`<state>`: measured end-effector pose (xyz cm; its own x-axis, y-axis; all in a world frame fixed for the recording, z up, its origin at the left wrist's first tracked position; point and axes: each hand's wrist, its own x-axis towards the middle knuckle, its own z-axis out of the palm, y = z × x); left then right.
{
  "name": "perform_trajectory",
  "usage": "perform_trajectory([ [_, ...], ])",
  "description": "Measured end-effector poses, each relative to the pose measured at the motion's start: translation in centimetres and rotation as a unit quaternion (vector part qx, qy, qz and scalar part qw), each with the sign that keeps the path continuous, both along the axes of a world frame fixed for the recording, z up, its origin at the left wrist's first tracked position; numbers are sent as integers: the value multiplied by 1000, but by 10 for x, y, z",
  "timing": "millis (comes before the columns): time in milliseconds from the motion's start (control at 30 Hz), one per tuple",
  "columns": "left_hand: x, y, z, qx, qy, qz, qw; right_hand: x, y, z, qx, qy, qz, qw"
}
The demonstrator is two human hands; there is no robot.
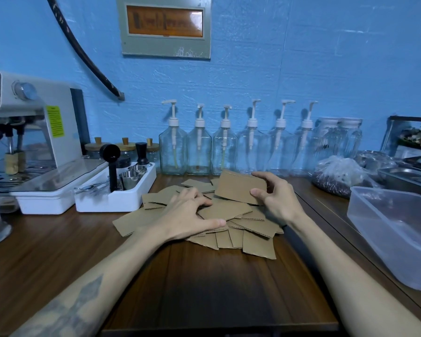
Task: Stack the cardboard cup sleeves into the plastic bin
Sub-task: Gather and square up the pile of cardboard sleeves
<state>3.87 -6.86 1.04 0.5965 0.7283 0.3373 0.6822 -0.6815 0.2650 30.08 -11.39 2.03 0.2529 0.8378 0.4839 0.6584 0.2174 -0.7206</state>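
A loose pile of flat brown cardboard cup sleeves (253,235) lies spread on the wooden table in the middle of the view. My right hand (276,199) holds one sleeve (238,187) lifted above the back of the pile, thumb on its near edge and fingers over its far edge. My left hand (191,215) rests on the pile with fingers curled around the sleeve on top (225,211). The clear plastic bin (365,210) stands at the right edge of the view and looks empty.
A row of clear pump bottles (225,152) lines the blue wall behind the pile. A white tray of barista tools (112,200) and an espresso machine (34,132) stand at the left. A bag of beans (338,176) and metal trays (404,176) sit behind the bin.
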Motion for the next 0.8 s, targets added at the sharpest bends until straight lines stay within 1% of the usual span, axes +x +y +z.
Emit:
perform_trajectory([
  [67,-1,1,0,-16,-14,-1,1000,-2,0,1,0,2,5,1000],
  [200,-9,6,5,-107,-60,-17,992,-2,-2,2,5,10,4,1000],
  [333,-21,11,9,-199,-134,-55,969,-3,-3,3,18,32,0,999],
  [467,-27,15,11,-211,-217,-84,949,-5,-3,5,38,75,7,996],
  [533,-30,17,12,-231,-257,-90,934,-6,-4,4,37,67,8,997],
  [633,-31,17,19,-245,-356,-93,897,-8,-4,2,21,25,6,999],
  [667,-31,15,22,-242,-404,-91,878,-9,-3,2,18,21,10,1000],
  [733,-31,10,31,-229,-506,-84,827,-13,-3,0,16,15,20,1000],
  [800,-29,5,38,-212,-578,-71,785,-15,-4,-1,10,4,30,999],
])
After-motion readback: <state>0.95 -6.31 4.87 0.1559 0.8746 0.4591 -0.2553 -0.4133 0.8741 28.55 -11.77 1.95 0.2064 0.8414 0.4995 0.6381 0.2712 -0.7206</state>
